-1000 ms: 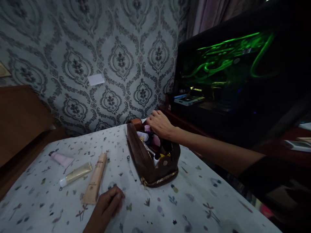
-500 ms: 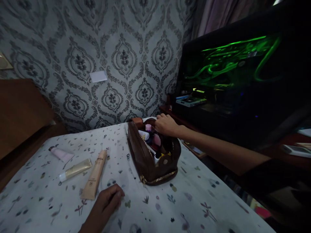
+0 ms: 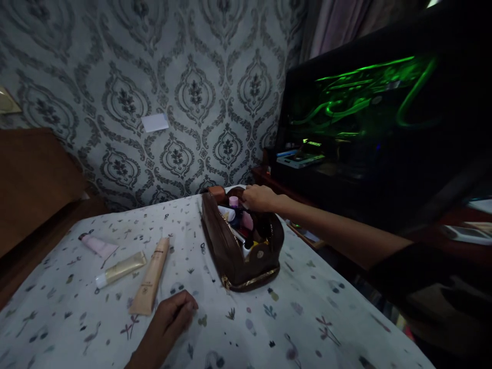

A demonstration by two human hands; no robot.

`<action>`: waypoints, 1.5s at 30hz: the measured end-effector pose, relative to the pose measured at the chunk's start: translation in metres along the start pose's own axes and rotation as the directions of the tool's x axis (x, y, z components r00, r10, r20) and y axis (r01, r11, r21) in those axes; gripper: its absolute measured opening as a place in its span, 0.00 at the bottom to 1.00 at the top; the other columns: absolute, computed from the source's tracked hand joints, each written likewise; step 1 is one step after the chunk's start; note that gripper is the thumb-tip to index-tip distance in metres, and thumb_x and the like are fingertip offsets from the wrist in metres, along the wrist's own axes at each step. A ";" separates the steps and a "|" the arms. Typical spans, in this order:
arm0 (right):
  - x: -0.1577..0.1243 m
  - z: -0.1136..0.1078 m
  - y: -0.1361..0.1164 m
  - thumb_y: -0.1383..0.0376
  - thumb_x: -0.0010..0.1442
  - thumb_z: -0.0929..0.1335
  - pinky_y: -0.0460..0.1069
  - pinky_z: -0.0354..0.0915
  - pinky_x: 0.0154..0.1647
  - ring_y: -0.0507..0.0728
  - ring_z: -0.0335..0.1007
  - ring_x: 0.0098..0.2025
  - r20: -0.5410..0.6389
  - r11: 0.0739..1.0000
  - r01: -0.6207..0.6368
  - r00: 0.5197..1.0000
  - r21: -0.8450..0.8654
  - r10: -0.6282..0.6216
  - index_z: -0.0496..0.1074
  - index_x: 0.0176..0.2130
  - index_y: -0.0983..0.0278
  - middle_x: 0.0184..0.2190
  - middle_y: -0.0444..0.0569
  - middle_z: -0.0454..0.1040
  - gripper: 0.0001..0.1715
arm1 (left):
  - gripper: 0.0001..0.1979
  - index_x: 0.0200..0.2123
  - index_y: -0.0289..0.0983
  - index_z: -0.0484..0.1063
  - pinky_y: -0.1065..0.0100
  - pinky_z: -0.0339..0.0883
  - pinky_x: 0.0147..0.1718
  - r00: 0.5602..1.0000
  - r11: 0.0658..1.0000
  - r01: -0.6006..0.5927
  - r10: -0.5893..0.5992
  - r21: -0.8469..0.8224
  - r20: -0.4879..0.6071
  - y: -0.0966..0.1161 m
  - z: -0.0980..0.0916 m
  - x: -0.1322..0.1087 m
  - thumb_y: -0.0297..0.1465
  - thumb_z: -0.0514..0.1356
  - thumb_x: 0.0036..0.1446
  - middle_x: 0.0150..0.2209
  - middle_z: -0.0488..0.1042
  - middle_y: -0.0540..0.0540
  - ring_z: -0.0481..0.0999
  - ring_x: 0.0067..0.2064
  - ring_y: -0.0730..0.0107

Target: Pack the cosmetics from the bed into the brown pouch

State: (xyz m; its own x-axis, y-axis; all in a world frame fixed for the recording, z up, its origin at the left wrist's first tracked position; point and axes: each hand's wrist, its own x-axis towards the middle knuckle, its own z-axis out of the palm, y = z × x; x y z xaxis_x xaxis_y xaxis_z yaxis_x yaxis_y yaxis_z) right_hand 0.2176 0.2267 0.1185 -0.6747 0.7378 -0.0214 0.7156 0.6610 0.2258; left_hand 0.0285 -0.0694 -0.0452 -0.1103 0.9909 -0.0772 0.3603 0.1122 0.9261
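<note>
A brown makeup bag [image 3: 219,246] stands unzipped on the printed cloth, packed with cosmetics, among them a pink-capped bottle [image 3: 233,201], a white tube [image 3: 226,213] and a pink item [image 3: 247,221]. My right hand [image 3: 259,198] is at the bag's far right rim, fingers curled down into the opening; whatever they grip is hidden. Loosely closed, my left hand [image 3: 172,318] rests on the cloth in front of the bag with nothing visible in it. Beside it lie a peach squeeze tube [image 3: 151,279], a beige tube with a white cap [image 3: 122,269] and a pale pink tube [image 3: 99,245].
The white printed cloth [image 3: 238,338] covers the surface up to the patterned wall [image 3: 192,92]. To the right stands a dark computer case [image 3: 346,154] with green-lit parts. A brown wooden panel [image 3: 34,179] borders the left side.
My right hand has shifted very slightly down and left at the bag's rim, still curled there. My left hand and the tubes stay in place.
</note>
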 end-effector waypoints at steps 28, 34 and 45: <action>-0.081 0.051 0.002 0.65 0.66 0.62 0.65 0.61 0.63 0.68 0.60 0.65 -0.503 0.900 0.214 0.864 0.381 0.007 0.78 0.51 0.64 0.63 0.60 0.65 0.20 | 0.27 0.34 0.37 0.72 0.70 0.55 0.25 0.998 1.000 -0.017 0.018 0.019 -0.065 0.020 -0.001 -0.003 0.55 0.53 0.63 0.23 0.65 0.51 0.61 0.25 0.72; -0.102 0.034 -0.018 0.66 0.69 0.60 0.58 0.62 0.59 0.64 0.72 0.52 -0.459 0.892 0.318 0.876 0.321 -0.147 0.79 0.40 0.65 0.45 0.57 0.79 0.18 | 0.26 0.34 0.36 0.71 0.70 0.54 0.26 0.998 0.998 -0.024 0.027 0.060 -0.060 0.020 0.000 -0.003 0.54 0.51 0.65 0.23 0.64 0.52 0.60 0.25 0.73; -0.052 0.008 -0.030 0.68 0.66 0.65 0.49 0.66 0.48 0.61 0.74 0.53 -0.068 0.956 0.191 0.981 0.222 -0.180 0.74 0.54 0.65 0.54 0.58 0.75 0.18 | 0.29 0.33 0.36 0.71 0.69 0.53 0.27 0.999 0.995 -0.009 0.013 0.096 -0.047 0.016 -0.001 -0.001 0.57 0.50 0.64 0.23 0.63 0.51 0.61 0.25 0.71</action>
State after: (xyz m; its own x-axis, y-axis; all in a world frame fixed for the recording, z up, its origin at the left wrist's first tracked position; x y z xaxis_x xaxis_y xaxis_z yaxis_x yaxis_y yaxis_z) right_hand 0.2325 0.1698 0.1054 -0.8032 0.5957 0.0050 0.5957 0.8032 -0.0048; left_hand 0.0339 -0.0689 -0.0301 -0.1492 0.9877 -0.0472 0.4482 0.1101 0.8871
